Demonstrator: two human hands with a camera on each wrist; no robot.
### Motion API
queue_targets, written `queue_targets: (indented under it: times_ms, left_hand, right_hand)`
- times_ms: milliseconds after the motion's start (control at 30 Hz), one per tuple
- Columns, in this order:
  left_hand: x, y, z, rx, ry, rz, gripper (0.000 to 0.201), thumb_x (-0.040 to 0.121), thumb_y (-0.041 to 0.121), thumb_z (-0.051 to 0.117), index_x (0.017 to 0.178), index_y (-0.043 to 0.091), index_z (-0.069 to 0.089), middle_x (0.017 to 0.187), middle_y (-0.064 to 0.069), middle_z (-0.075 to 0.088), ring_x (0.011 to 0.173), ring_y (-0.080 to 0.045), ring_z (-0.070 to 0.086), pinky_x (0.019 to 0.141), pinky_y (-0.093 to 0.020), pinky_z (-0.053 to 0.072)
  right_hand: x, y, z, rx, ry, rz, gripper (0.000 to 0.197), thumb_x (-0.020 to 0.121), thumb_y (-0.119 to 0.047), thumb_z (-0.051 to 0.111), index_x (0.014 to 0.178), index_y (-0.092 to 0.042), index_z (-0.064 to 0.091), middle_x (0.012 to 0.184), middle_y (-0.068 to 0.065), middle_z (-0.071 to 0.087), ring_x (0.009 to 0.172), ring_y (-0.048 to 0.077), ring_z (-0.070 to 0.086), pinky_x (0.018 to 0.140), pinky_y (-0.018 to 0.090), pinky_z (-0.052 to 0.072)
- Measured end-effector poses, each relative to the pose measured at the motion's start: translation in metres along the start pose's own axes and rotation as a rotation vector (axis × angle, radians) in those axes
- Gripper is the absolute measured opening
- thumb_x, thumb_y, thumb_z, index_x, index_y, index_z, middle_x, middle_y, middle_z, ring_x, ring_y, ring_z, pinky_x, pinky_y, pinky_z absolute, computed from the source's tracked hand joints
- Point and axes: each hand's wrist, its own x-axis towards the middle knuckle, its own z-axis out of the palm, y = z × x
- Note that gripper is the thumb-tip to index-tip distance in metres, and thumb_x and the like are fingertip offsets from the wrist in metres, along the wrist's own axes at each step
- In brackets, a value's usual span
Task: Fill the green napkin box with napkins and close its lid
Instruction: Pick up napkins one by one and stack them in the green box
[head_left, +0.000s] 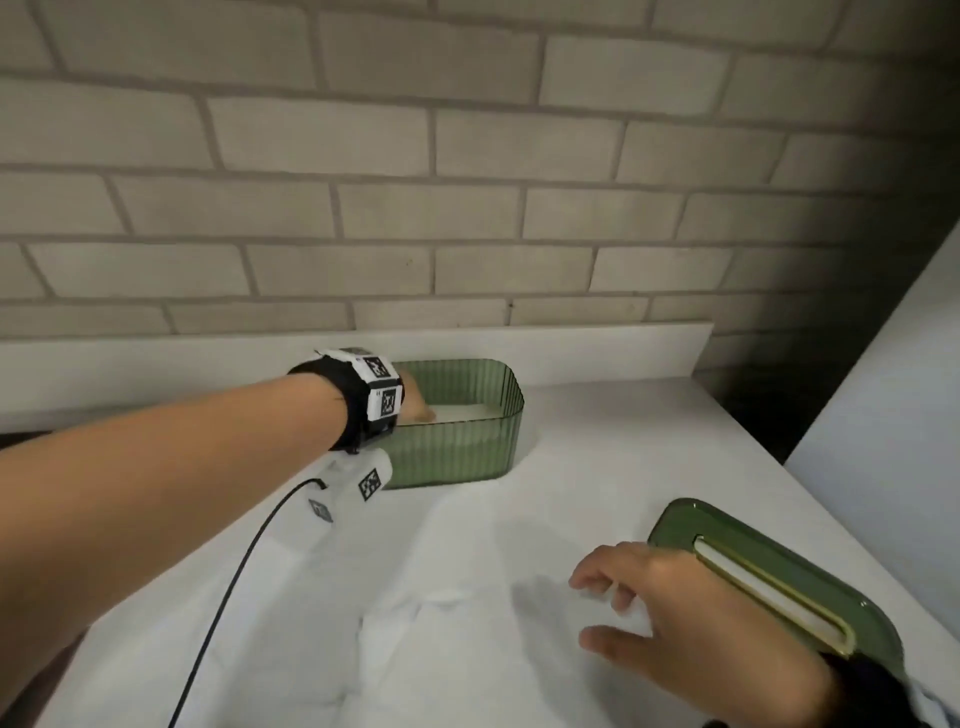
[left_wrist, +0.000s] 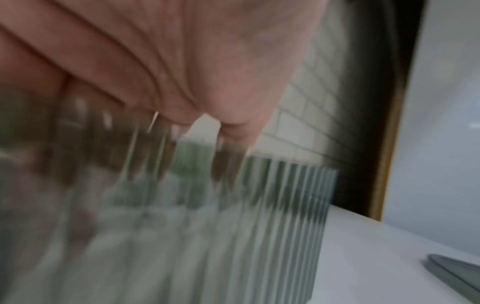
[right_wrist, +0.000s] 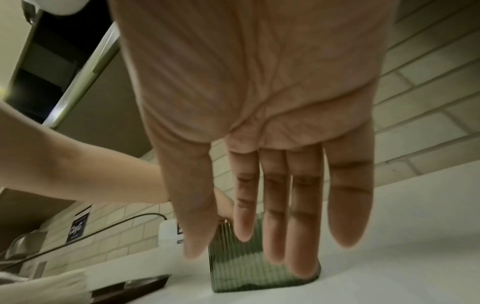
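The green ribbed napkin box (head_left: 457, 441) stands open near the back wall, with white napkins (head_left: 467, 413) lying inside it. My left hand (head_left: 421, 410) reaches down into the box's left end, fingers on the napkins; the wrist camera hides most of it. The blurred left wrist view shows the left hand's fingers (left_wrist: 145, 98) pointing straight down behind the box wall (left_wrist: 272, 205). The green lid (head_left: 779, 582), slot upward, lies flat on the counter at the right. My right hand (head_left: 602, 610) hovers beside the lid's left edge, fingers spread, holding nothing. The right wrist view shows its flat palm (right_wrist: 259, 102).
White counter (head_left: 519, 519) runs to a brick wall (head_left: 467, 208); its right edge meets a white panel (head_left: 883, 415). A black cable (head_left: 234, 587) trails from my left wrist. In the right wrist view a dark tray (right_wrist: 135, 286) and a white stack (right_wrist: 52, 283) sit at far left.
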Motion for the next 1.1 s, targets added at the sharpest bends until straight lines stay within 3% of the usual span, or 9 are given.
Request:
queue_targets:
  times_ms: [100,167,267,433,500,600,733,900,1100]
  left_hand:
    - [-0.018,-0.007,-0.014,-0.093,0.12,0.011,0.058,0.089,0.054,0.047,0.114,0.003,0.061,0.107,-0.013,0.063,0.092,-0.028,0.057,0.086,-0.032,0.047]
    - [-0.04,-0.012,-0.021,-0.158,0.199,0.043,0.054,0.09,0.052,0.047,0.113,0.004,0.06,0.112,-0.013,0.064,0.096,-0.028,0.058,0.086,-0.032,0.049]
    - [-0.085,-0.021,-0.02,-0.352,0.273,0.088,0.046,0.089,0.05,0.053,0.12,0.016,0.057,0.122,-0.006,0.06,0.111,-0.025,0.055,0.093,-0.031,0.044]
    - [-0.158,-0.031,0.005,-0.581,0.199,0.181,0.032,0.085,0.049,0.058,0.107,0.025,0.058,0.106,0.006,0.064,0.078,-0.011,0.056,0.083,-0.026,0.045]
    - [-0.18,-0.033,0.019,-0.64,0.204,0.2,0.032,0.086,0.046,0.058,0.109,0.025,0.058,0.106,0.008,0.064,0.072,-0.004,0.054,0.081,-0.025,0.044]
    - [-0.209,-0.037,0.04,-0.738,0.183,0.23,0.028,0.086,0.046,0.059,0.108,0.029,0.058,0.104,0.012,0.065,0.074,0.002,0.055,0.077,-0.022,0.043]
    - [-0.247,-0.042,0.066,-0.891,0.196,0.206,0.023,0.084,0.049,0.059,0.103,0.037,0.059,0.094,0.018,0.066,0.078,-0.002,0.065,0.07,-0.019,0.045]
    - [-0.283,-0.05,0.101,-1.011,0.212,0.135,0.019,0.083,0.048,0.059,0.101,0.04,0.06,0.093,0.017,0.065,0.077,-0.003,0.065,0.08,-0.025,0.052]
    - [-0.31,-0.053,0.131,-1.045,0.265,0.0,0.019,0.085,0.045,0.059,0.102,0.039,0.06,0.092,0.018,0.064,0.078,-0.005,0.065,0.074,-0.02,0.048]
  right_hand:
    - [-0.014,-0.001,0.003,0.035,-0.02,0.01,0.04,0.08,-0.052,0.062,0.118,-0.045,0.049,0.096,-0.029,0.052,0.09,-0.008,0.053,0.071,0.004,0.041]
    - [-0.021,-0.002,0.005,0.027,-0.059,0.014,0.046,0.078,-0.052,0.064,0.12,-0.047,0.046,0.094,-0.03,0.05,0.088,-0.009,0.052,0.076,0.006,0.042]
    - [-0.03,-0.004,0.011,0.004,-0.115,0.045,0.054,0.076,-0.05,0.068,0.123,-0.049,0.041,0.095,-0.028,0.048,0.084,-0.011,0.049,0.071,0.005,0.04]
    - [-0.048,-0.013,0.024,-0.041,-0.165,0.091,0.062,0.076,-0.049,0.068,0.13,-0.044,0.037,0.105,-0.02,0.046,0.082,-0.009,0.043,0.061,0.004,0.035]
    - [-0.056,-0.018,0.028,-0.032,-0.151,0.105,0.062,0.076,-0.051,0.067,0.13,-0.043,0.038,0.106,-0.02,0.048,0.088,-0.007,0.045,0.07,0.006,0.039]
    - [-0.069,-0.028,0.033,-0.007,-0.114,0.105,0.055,0.08,-0.054,0.062,0.129,-0.044,0.04,0.105,-0.02,0.052,0.093,-0.005,0.051,0.082,0.012,0.044]
    - [-0.085,-0.045,0.043,0.075,-0.079,0.114,0.044,0.081,-0.053,0.062,0.121,-0.044,0.048,0.099,-0.02,0.057,0.089,-0.005,0.056,0.071,0.01,0.045]
    - [-0.099,-0.057,0.057,0.118,-0.068,0.158,0.04,0.081,-0.052,0.062,0.118,-0.041,0.053,0.099,-0.018,0.057,0.086,-0.004,0.058,0.076,0.014,0.048]
    - [-0.111,-0.056,0.064,0.148,-0.044,0.146,0.031,0.08,-0.048,0.065,0.109,-0.041,0.056,0.095,-0.018,0.059,0.081,-0.003,0.059,0.07,0.012,0.045]
